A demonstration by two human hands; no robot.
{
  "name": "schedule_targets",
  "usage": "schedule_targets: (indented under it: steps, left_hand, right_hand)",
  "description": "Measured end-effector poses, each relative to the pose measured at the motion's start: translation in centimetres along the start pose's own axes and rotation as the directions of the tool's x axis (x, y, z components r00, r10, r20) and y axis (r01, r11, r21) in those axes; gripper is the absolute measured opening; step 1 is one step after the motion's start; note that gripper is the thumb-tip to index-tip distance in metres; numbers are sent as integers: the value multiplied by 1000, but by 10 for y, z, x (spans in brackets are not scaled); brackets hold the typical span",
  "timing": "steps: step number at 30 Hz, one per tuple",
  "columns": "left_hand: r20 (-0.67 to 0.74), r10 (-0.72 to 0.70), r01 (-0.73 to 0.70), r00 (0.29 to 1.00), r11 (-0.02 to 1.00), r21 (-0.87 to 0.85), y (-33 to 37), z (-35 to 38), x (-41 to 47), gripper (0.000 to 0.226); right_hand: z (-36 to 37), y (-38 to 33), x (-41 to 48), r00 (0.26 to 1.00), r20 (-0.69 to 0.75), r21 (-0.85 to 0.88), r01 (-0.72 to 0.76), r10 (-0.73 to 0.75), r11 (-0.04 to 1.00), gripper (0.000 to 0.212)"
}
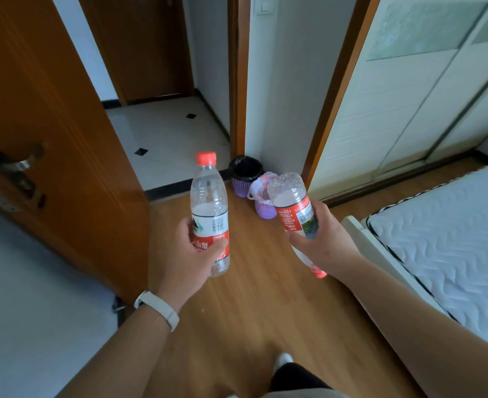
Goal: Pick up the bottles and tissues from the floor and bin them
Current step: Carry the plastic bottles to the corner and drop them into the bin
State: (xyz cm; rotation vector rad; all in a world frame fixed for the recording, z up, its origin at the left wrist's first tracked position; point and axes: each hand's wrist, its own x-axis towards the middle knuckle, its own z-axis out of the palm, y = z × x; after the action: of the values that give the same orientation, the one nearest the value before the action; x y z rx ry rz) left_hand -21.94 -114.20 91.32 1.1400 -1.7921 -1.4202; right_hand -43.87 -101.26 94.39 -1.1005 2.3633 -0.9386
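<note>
Head view: left hand [191, 254] grips the upright water bottle [208, 196] at its label; right hand [326, 237] grips the inverted water bottle [291, 202] likewise. Both look near-empty, so likely light, thin-walled and slick. Purple bin [245, 176] stands at twelve o'clock.

Both arms outstretched — left hand [189, 254] grips upright bottle [209, 196], right hand [328, 239] grips inverted bottle [290, 193].
</note>
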Motion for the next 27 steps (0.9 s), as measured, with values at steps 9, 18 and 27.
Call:
schedule_targets:
  steps: [9, 18, 27]
  left_hand:
    - [-30, -49, 50, 998, 998, 40, -9, -1, 112, 66]
    - [6, -53, 52, 999, 988, 144, 27, 41, 287, 66]
    - [122, -43, 27, 992, 991, 133, 54, 109, 420, 62]
  right_hand:
    - [46, -12, 123, 999, 30, 26, 12, -12, 1000, 68]
    - [42, 4, 304, 999, 10, 164, -32, 31, 986, 70]
    - [13, 45, 418, 987, -36, 188, -146, 156, 971, 71]
